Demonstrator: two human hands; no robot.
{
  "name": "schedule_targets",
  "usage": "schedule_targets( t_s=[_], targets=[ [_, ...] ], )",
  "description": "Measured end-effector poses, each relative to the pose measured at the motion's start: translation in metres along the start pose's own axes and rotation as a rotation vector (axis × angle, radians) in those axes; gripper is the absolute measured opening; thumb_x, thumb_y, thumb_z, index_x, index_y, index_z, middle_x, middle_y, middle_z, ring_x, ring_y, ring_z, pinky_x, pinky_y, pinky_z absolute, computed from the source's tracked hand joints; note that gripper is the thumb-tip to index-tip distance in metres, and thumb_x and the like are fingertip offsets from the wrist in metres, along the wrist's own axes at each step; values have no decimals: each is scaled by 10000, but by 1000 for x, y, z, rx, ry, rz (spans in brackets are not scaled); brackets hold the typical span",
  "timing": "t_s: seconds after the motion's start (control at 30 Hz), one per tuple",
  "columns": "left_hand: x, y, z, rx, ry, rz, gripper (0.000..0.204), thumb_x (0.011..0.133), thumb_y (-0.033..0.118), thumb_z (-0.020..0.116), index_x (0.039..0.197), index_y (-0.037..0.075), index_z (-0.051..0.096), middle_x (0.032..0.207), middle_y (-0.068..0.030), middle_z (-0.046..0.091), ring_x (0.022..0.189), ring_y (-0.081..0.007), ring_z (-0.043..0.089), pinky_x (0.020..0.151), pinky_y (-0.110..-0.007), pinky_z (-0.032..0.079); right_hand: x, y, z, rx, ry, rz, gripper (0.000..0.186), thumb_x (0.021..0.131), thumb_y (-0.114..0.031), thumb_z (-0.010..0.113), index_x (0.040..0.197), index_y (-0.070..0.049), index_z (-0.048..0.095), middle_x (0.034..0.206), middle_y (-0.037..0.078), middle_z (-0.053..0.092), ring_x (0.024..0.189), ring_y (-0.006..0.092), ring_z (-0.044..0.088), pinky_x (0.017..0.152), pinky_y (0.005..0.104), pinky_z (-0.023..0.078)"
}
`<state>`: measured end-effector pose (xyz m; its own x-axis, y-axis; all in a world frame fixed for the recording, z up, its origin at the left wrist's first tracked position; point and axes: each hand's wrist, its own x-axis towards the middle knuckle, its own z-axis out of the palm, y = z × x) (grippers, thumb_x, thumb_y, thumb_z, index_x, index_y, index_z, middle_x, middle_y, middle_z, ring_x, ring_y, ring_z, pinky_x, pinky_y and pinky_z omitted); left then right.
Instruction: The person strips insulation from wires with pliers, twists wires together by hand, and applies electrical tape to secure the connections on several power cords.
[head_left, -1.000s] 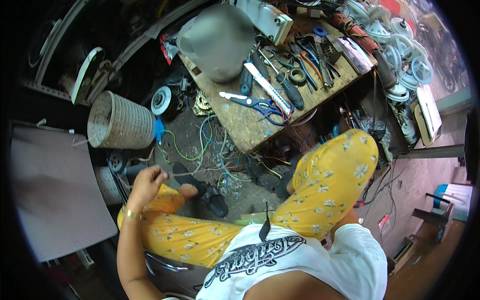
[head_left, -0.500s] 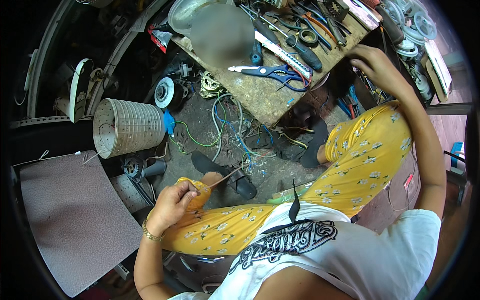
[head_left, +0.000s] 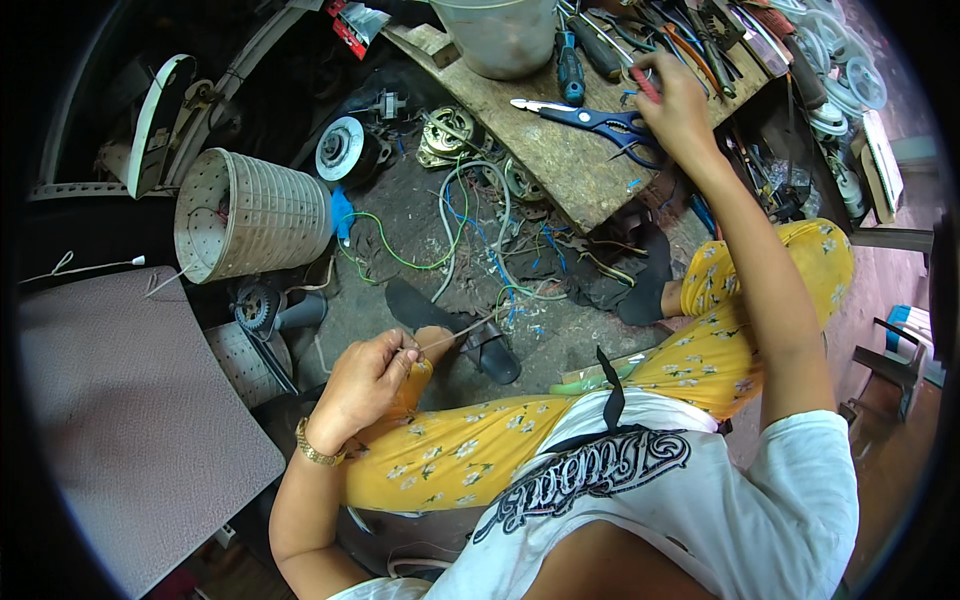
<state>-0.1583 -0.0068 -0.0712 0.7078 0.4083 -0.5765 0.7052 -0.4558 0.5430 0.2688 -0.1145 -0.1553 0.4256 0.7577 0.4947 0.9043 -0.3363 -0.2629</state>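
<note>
My left hand (head_left: 362, 385) is closed in a pinch on a thin greyish cord (head_left: 460, 334), which runs to the loose wires on the floor beyond my foot. Over the wooden bench, my right hand (head_left: 680, 105) has its fingers closed around a slim red-ended tool (head_left: 646, 86). Most of that tool is hidden, so its kind is unclear. Close beneath the right hand lie blue-handled scissors (head_left: 600, 122). A screwdriver with a blue and black handle (head_left: 570, 70) lies to their left.
A translucent bucket (head_left: 497, 40) stands on the wooden bench (head_left: 520, 140), with pliers beyond the right hand. Below are a perforated white drum (head_left: 270, 215), motor parts (head_left: 342, 150) and tangled wires (head_left: 440, 255). A grey textured panel (head_left: 140, 400) lies at the left.
My right hand has moved left from the bench's right edge and now grips a red-ended tool. The long white tool beside the scissors no longer shows there. My left hand still pinches the cord.
</note>
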Motion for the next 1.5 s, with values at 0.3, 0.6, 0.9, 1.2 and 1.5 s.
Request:
schedule_targets(
  t_s=[0.3,0.6,0.9,1.2,1.5],
  targets=[
    [11,-33,14,-472,43,-65,147,964,144,508,894,22,552,765,51,503,698,-38,426,633,-207,379,-139,-207,-37,1664,-750,968,377,977,-280,482,1291,-101,376,772,-11,496,584,56,419,502,186,363],
    [7,-29,16,-597,-28,-83,99,966,128,505,897,58,516,763,66,449,671,-28,356,585,-199,316,-159,-271,-10,2184,-918,1207,310,1002,-228,418,1271,-77,395,865,71,541,642,112,523,594,248,445],
    [6,-23,19,-584,-23,-34,111,969,96,479,1037,36,543,848,39,539,784,-52,468,724,-224,408,-162,-288,-13,2145,-940,1204,273,994,-260,458,1213,-105,409,785,63,554,644,122,528,569,231,432],
    [-1,-28,20,-487,-66,-28,163,910,100,518,1014,-9,580,653,-36,588,603,-101,534,578,-285,439,-169,-292,-4,2233,-788,1246,185,974,-190,496,1089,-52,451,830,81,587,594,125,552,542,232,467],
    [-6,-27,19,-480,-164,-102,144,957,60,483,1073,-5,538,960,-17,592,905,-74,526,839,-247,436,-175,-285,-5,2257,-856,1245,184,970,-181,509,1082,-50,446,845,87,560,688,108,540,536,224,455]
  ],
)
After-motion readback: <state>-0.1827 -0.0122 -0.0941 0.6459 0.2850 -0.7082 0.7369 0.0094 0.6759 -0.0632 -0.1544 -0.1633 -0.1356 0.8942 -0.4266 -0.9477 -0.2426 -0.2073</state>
